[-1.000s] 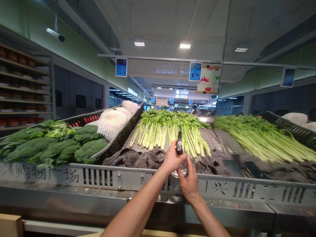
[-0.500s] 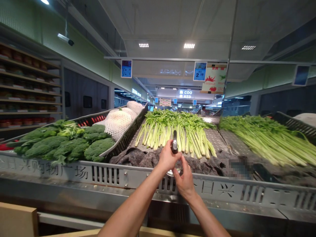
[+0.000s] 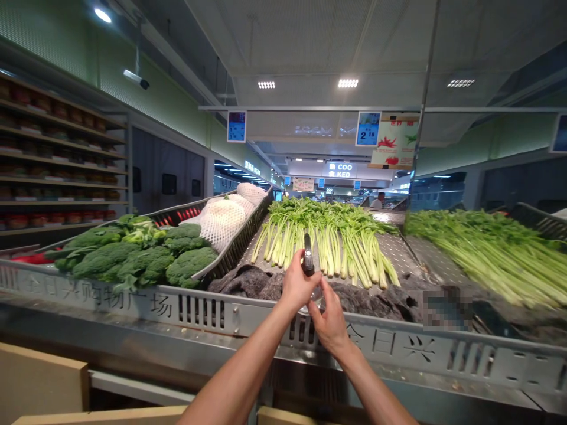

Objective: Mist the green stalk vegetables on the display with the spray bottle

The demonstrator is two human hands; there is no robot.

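Observation:
Both hands are on a spray bottle (image 3: 308,260) with a dark head and a clear body, held upright at the front edge of the vegetable stand. My left hand (image 3: 296,284) wraps around its neck just under the head. My right hand (image 3: 330,316) grips the body lower down, fingers curled around its right side. Most of the bottle is hidden by my fingers. Just beyond it, bunches of celery (image 3: 336,248) lie in a row on a sloped dark surface, leaves away from me. A crumpled dark cloth (image 3: 252,283) lies along their cut ends.
Broccoli (image 3: 110,257) fills the left section, with netted white-wrapped produce (image 3: 225,218) behind it. A grey slotted rail (image 3: 204,311) runs along the front. On the right, a mirror panel (image 3: 478,254) reflects celery, and a dark flat object (image 3: 494,319) lies near the rail. Price signs (image 3: 368,128) hang above.
The view has turned slightly left, so the stand and signs sit further right. Both hands keep their hold on the spray bottle, almost in place.

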